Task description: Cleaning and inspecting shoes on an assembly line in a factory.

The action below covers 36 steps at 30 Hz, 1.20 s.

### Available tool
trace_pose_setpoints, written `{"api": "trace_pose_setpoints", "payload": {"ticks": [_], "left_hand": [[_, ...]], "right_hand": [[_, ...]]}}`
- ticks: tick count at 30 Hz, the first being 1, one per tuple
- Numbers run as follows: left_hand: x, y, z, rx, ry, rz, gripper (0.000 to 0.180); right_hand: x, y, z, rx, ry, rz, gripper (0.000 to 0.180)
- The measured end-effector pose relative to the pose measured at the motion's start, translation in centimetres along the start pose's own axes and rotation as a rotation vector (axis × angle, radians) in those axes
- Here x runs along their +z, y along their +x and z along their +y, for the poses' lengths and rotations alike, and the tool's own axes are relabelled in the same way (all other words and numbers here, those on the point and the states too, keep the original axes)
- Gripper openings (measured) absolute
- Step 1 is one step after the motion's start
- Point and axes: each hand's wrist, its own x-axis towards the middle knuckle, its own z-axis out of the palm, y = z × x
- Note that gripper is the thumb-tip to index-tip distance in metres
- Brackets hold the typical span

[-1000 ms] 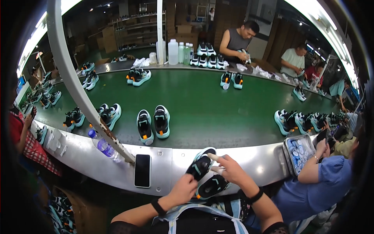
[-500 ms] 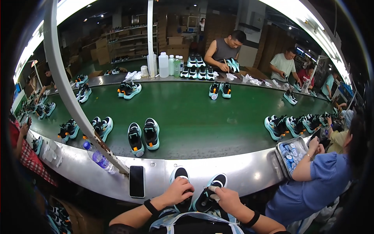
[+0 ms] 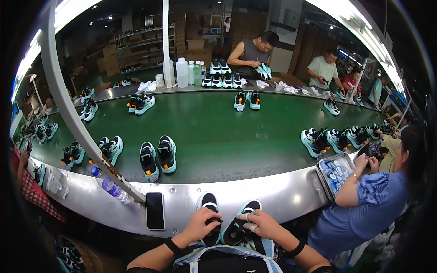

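Head-worn fisheye, facing down, bench near

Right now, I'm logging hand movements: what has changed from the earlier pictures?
The black-and-mint left sneaker, slanted earlier, has swung toe-left and now points straight ahead. The right hand has gone from its toe to the matching right sneaker; the left hand remains at the left one. The flat black phone and purple-labelled plastic bottle stayed put.

Six o'clock: black top, light-blue apron with pale edging. Seven o'clock: left black wristband, dark sleeve edge. Five o'clock: right black wristband; right hand wearing whitish finger covers.
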Motion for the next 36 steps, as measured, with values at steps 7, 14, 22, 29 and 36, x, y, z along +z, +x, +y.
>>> {"api": "trace_pose_setpoints", "payload": {"ticks": [7,14,22,29,36], "left_hand": [[-2.0,2.6,1.5,-0.109,-0.021,-0.277,0.032],[-1.5,3.7,-0.6,-0.081,-0.309,-0.393,0.037],[-1.5,2.8,-1.1,-0.092,-0.582,-0.483,0.04],[-1.3,4.7,-1.9,0.015,-0.418,-0.642,0.031],[-2.6,5.8,0.7,-0.143,-0.466,-0.597,0.042]], "right_hand": [[0.4,0.1,0.4,0.037,-0.096,0.085,0.025],[0.7,0.3,0.6,0.047,-0.133,0.118,0.026],[1.2,-1.1,0.1,0.05,-0.097,0.107,0.031],[2.6,-0.4,0.6,0.02,-0.213,0.259,0.025],[0.0,-0.1,1.0,-0.007,0.102,0.19,0.028]]}}
